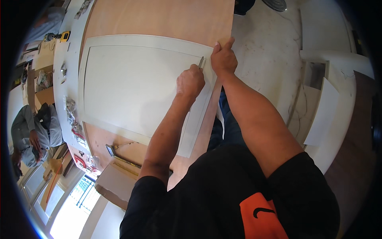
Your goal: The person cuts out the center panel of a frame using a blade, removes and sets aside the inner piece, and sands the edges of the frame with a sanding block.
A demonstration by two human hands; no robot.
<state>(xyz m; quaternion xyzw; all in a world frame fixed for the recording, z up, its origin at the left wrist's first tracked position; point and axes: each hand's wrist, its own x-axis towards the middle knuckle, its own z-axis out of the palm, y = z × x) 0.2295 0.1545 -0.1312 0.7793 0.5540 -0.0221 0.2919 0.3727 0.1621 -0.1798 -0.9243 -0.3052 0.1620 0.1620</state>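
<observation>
A white framed cabinet door (131, 75) lies flat on a brown wooden board (159, 18). Over its right side, my left hand (191, 82) is closed around a slim tool with a narrow grey blade (201, 62). The tool's tip is at the frame's inner line near the far right corner; its handle is hidden in my fist, so its exact kind is unclear. My right hand (224, 59) grips that same corner at the board's edge, thumb on the near side and the other fingers partly hidden.
Plastic bags of hardware (70, 105) and a yellow-black power tool (65, 36) lie along the white surface at left. Nearer are a clamp-like bar tool (113, 152) and a cardboard box (115, 181). Another person (34, 135) sits at far left. White panels (322, 111) stand at right.
</observation>
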